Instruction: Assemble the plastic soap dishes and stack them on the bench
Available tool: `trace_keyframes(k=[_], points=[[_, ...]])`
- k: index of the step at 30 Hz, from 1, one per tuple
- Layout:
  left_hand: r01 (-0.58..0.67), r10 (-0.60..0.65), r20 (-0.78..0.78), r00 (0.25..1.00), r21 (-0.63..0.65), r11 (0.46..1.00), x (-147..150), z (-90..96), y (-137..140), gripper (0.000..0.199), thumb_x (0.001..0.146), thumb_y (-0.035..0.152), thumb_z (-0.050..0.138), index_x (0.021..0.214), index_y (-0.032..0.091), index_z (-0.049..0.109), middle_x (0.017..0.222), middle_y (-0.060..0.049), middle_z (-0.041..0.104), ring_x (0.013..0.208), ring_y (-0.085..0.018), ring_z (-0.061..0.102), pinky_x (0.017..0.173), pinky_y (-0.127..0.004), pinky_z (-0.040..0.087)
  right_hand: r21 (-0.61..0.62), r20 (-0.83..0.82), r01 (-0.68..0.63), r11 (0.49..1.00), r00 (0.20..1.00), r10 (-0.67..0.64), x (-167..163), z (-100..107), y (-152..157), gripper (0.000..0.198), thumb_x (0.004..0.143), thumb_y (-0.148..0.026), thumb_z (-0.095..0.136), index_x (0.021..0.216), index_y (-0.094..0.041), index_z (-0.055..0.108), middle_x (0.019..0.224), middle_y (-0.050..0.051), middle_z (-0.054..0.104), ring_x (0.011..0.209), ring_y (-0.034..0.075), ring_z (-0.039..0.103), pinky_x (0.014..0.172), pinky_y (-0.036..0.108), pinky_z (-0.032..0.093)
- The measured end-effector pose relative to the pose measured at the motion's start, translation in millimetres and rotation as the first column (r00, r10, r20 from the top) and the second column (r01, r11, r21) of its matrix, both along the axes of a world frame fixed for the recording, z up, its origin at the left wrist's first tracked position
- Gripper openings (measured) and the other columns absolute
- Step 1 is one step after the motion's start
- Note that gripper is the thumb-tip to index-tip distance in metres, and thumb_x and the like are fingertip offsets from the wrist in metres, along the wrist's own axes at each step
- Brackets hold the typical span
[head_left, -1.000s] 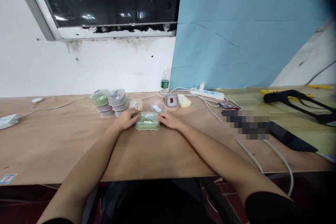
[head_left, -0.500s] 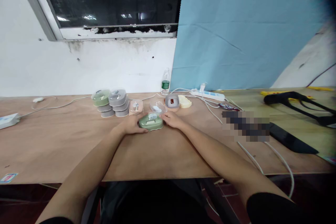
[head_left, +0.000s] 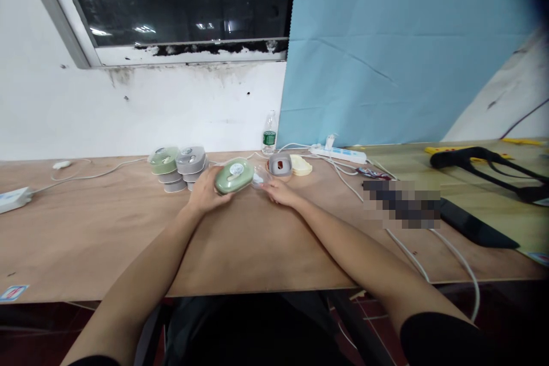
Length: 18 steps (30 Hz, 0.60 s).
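The person's left hand (head_left: 209, 190) was clamped on a green lidded box (head_left: 234, 176), holding it tilted above the wooden surface (head_left: 231, 251), a round label on its lid. The right hand (head_left: 281, 191) reached to the near edge of a clear plastic cover (head_left: 258, 178), just beside the box; whether its fingers were closed on that cover could not be told. To the left stood a stack topped by another green box (head_left: 165, 161) and a grey stack (head_left: 191, 161). Beyond the right hand were a grey container (head_left: 279, 171) and a pale yellow piece (head_left: 301, 165).
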<state>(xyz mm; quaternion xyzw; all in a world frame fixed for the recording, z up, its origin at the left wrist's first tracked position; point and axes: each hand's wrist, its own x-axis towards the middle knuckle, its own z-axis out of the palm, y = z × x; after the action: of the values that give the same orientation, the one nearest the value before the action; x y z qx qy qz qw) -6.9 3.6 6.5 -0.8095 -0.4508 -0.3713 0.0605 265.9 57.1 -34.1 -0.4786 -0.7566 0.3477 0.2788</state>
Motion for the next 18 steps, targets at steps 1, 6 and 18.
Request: trace_keyframes(k=[1,6,18], points=[[-0.063,0.063,0.04,0.997,0.005,0.998,-0.9,-0.4,0.6,0.076,0.068,0.048,0.07,0.131,0.018,0.041,0.128,-0.012,0.053,0.119,-0.03,0.051,0.102,-0.042,0.041,0.031,0.021,-0.01,0.999,1.0,0.009,-0.9,0.1,-0.9,0.058,0.082,-0.069,0.041,0.052,-0.019,0.044,0.043,-0.002,0.044,0.043,0.01,0.041,0.045,0.022,0.029],[-0.294,0.296,0.105,0.949,-0.031,0.955,-0.4,-2.6,1.5,0.073,0.069,0.055,0.07,0.128,0.021,0.044,0.126,-0.012,0.055,0.115,-0.031,0.054,0.096,-0.041,0.045,0.129,0.075,-0.033,0.991,0.997,0.023,-3.2,1.5,-3.4,0.054,0.081,-0.065,0.045,0.054,-0.018,0.045,0.047,-0.003,0.042,0.048,0.01,0.04,0.048,0.022,0.025],[-0.435,0.434,-0.023,0.9,-0.088,0.896,3.7,-7.9,3.3,0.057,0.075,0.061,0.062,0.117,0.023,0.056,0.126,-0.009,0.058,0.108,-0.028,0.059,0.09,-0.04,0.046,0.182,0.103,-0.045,0.982,0.994,0.026,-2.9,0.3,-3.4,0.051,0.082,-0.06,0.046,0.053,-0.018,0.044,0.048,-0.003,0.043,0.05,0.01,0.039,0.05,0.023,0.024]])
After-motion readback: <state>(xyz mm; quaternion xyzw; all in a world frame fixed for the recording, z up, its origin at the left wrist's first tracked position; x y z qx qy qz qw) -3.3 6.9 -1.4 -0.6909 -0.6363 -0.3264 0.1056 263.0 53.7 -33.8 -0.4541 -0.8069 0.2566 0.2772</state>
